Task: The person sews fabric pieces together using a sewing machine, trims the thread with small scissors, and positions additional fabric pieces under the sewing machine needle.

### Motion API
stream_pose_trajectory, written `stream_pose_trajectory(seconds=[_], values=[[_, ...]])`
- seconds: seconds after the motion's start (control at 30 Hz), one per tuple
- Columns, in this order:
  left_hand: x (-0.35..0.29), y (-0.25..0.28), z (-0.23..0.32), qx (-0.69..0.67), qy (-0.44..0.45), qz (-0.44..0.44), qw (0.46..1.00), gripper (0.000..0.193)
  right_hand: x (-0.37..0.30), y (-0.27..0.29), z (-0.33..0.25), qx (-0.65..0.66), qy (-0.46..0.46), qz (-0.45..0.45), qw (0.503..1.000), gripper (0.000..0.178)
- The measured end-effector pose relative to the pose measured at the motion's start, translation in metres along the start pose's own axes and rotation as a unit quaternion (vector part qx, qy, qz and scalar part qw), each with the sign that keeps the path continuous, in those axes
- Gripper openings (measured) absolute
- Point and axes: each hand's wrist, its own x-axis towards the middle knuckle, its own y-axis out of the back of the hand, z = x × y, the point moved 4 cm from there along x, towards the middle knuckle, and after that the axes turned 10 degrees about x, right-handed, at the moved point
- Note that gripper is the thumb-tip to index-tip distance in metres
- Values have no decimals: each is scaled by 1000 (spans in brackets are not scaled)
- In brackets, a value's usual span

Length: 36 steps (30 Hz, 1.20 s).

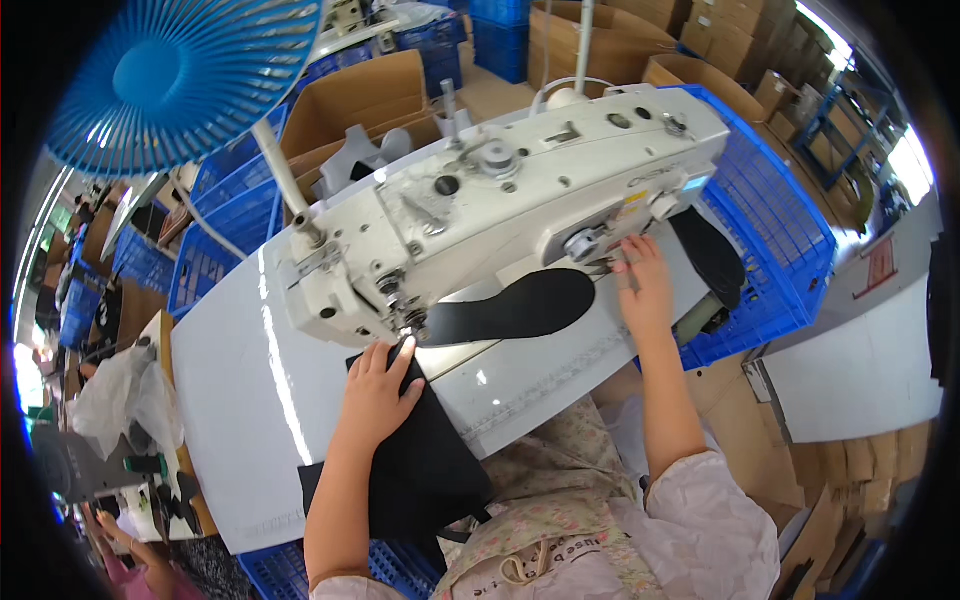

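A white industrial sewing machine [500, 190] stands across the tabletop. My left hand [378, 395] lies on a black cloth piece [425, 450], fingers extended and pressing it down. Its index fingertip is close to the needle and presser foot [408, 328]. The cloth hangs over the table's front edge. A black insole-shaped piece [530, 305] lies flat on the machine bed, its narrow end by the needle. Right of it, my right hand [645, 285] has its fingers bent round a small metal tool [601, 266], too small to name, below the machine's dial.
A blue fan [150, 75] stands at the far left. Blue crate [765, 210] is beside the table on the right, with another black sole-shaped piece [708, 255] at its near side. Cardboard box [355, 100] with grey pieces sits behind. Another person's arm [135, 545] shows at lower left.
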Motion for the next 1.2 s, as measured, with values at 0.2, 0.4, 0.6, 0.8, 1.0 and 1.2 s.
stream_pose_trajectory(seconds=[0.2, 0.4, 0.6, 0.8, 1.0, 1.2], values=[[-3, 0, 0, -3, -17, 22, 1000, 51, -10, -4, 5, 26, -11, -43, 999, 37], [-3, -4, -2, 9, -12, 19, 1000, 52, -20, -7, 14, 5, -19, -97, 995, 42], [-4, -3, -4, 5, -14, 17, 1000, 51, -22, -9, 10, 14, -38, -92, 995, 42], [-5, -4, -3, 16, -14, 22, 1000, 51, -21, -8, 9, 11, -39, -98, 994, 42], [-4, -4, -2, -2, -12, 13, 1000, 52, -25, -11, 14, 5, -58, -107, 993, 41], [-5, -6, -3, 4, -16, 28, 999, 53, -24, -11, 13, 2, -41, -99, 994, 40]])
